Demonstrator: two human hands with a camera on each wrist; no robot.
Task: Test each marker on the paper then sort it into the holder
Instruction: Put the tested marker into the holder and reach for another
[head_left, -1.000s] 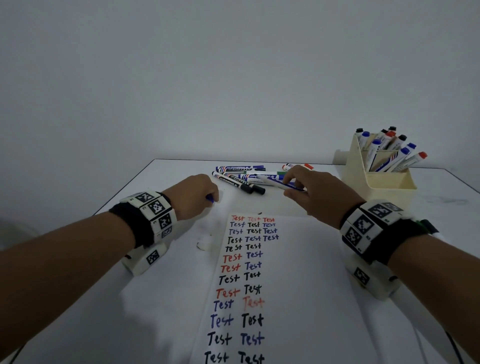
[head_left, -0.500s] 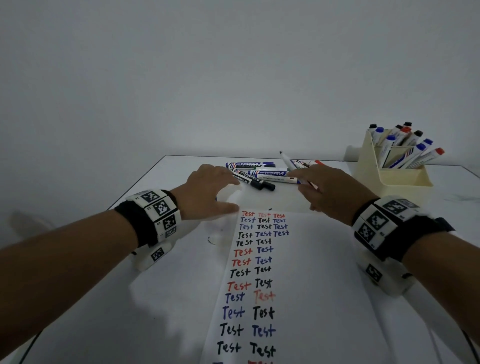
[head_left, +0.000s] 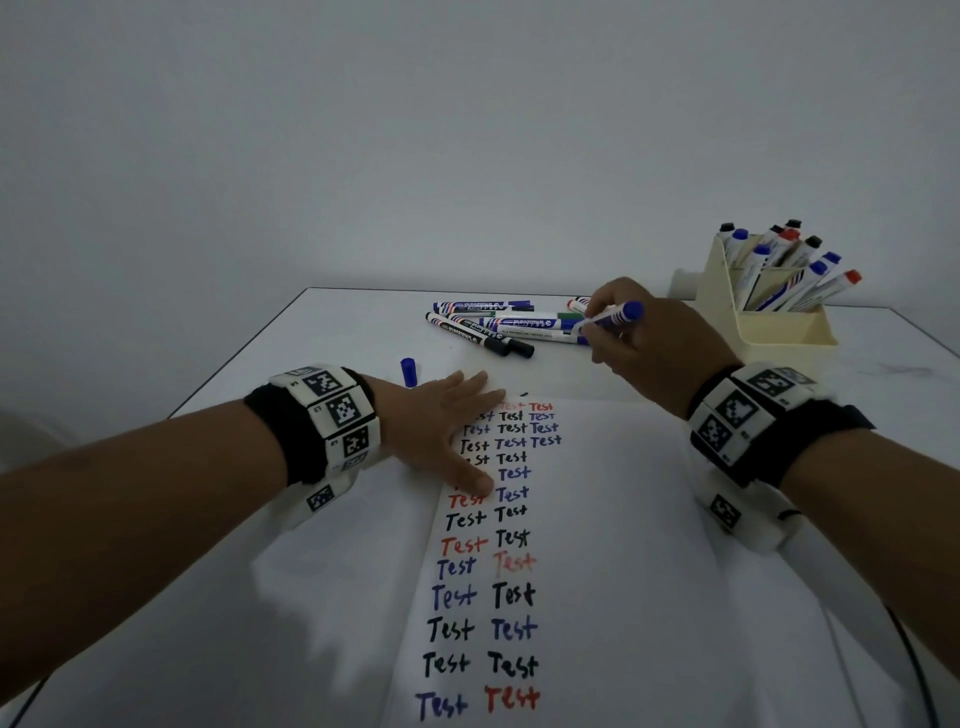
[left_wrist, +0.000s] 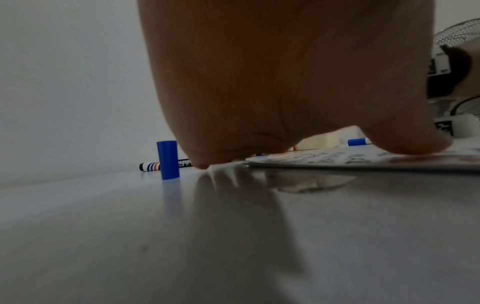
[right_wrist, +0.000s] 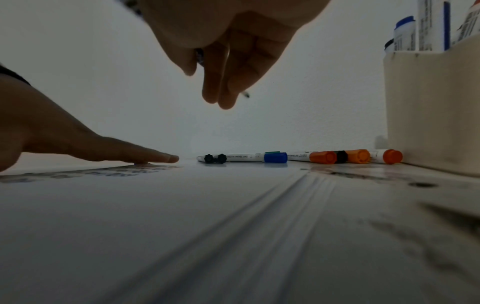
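Observation:
The white paper (head_left: 613, 519) carries rows of "Test" in black, blue and red. My left hand (head_left: 452, 431) lies flat on its upper left part, fingers straight, and fills the left wrist view (left_wrist: 285, 82). My right hand (head_left: 597, 332) holds an uncapped blue marker (head_left: 615, 315) above the paper's top edge, its blue rear end pointing up and right. In the right wrist view the marker's tip (right_wrist: 245, 94) shows beyond the fingers (right_wrist: 221, 90), clear of the paper. The marker's blue cap (head_left: 409, 372) stands upright on the table left of the paper (left_wrist: 168, 160).
Several capped markers (head_left: 493, 325) lie in a pile at the table's back (right_wrist: 272, 157). The cream holder (head_left: 769, 332) at the back right holds several markers. The table edge runs along the left (head_left: 234, 358). A fan (left_wrist: 462, 30) shows at the right.
My left hand let go of the blue cap, now standing on the table, and spread flat on the paper. My right hand turned the uncapped marker into a writing grip.

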